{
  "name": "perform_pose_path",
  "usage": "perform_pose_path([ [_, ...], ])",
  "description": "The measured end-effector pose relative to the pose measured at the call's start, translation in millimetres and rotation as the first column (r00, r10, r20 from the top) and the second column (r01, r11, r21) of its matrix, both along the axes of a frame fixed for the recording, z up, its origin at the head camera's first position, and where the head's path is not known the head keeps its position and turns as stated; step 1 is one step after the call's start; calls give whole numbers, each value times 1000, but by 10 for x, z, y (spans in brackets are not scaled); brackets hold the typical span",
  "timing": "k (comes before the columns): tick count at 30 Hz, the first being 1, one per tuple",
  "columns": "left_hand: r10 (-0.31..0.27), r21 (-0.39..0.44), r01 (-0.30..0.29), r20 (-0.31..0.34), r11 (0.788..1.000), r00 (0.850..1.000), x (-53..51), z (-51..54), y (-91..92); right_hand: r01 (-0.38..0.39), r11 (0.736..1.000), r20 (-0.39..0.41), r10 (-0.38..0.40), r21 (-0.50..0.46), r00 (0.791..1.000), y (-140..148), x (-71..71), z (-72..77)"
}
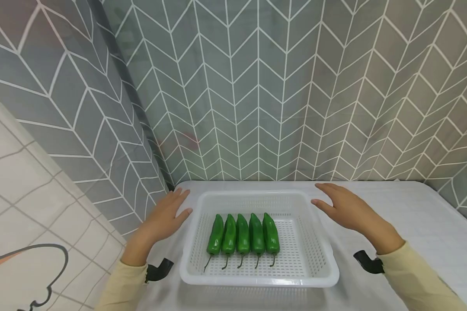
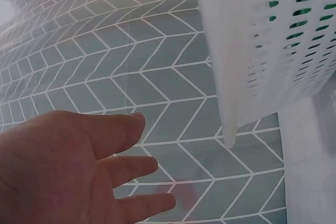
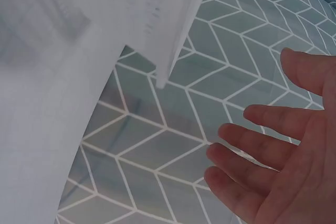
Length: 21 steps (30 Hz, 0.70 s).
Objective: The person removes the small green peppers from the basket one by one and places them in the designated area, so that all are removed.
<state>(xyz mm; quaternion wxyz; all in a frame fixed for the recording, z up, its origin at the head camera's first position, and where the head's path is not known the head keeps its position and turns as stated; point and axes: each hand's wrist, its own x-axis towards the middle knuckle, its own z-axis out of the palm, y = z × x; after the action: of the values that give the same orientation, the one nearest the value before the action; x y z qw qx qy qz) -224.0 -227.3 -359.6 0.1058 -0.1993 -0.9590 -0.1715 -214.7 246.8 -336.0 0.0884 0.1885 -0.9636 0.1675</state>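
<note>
Several green chili peppers (image 1: 243, 235) lie side by side in a white plastic basket (image 1: 259, 281), stems toward the person. They fill its left and middle part. My left hand (image 1: 163, 220) hovers beside the basket's left rim, fingers extended and holding nothing. On the other side, my right hand (image 1: 344, 209) is held off the right rim, its fingers straight and thumb apart. Both wrist views show an empty palm, with the basket wall (image 2: 252, 77) apart from the left fingers and the basket corner (image 3: 157, 35) apart from the right ones.
The basket stands on a white-covered table (image 1: 397, 207). Behind it hangs a grey curtain (image 1: 257, 86) with white chevron lines, which continues along the left side. White tile-patterned surface (image 1: 35, 181) lies at the left. Each wrist wears a black strap (image 1: 159, 270).
</note>
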Motion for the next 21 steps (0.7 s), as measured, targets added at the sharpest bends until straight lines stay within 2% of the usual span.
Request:
perform_pose_path([
  [8,16,20,-17,28,1000,999,-16,-88,12,-32,999,21,33,-33,999,-128,-28,45],
  [16,-4,44,1,54,999,999,-49,-164,4,-40,999,70,42,-33,997,-197,-66,34],
  [21,-17,48,14,68,999,998,-70,-211,3,-57,998,65,59,-31,996,-232,-92,50],
])
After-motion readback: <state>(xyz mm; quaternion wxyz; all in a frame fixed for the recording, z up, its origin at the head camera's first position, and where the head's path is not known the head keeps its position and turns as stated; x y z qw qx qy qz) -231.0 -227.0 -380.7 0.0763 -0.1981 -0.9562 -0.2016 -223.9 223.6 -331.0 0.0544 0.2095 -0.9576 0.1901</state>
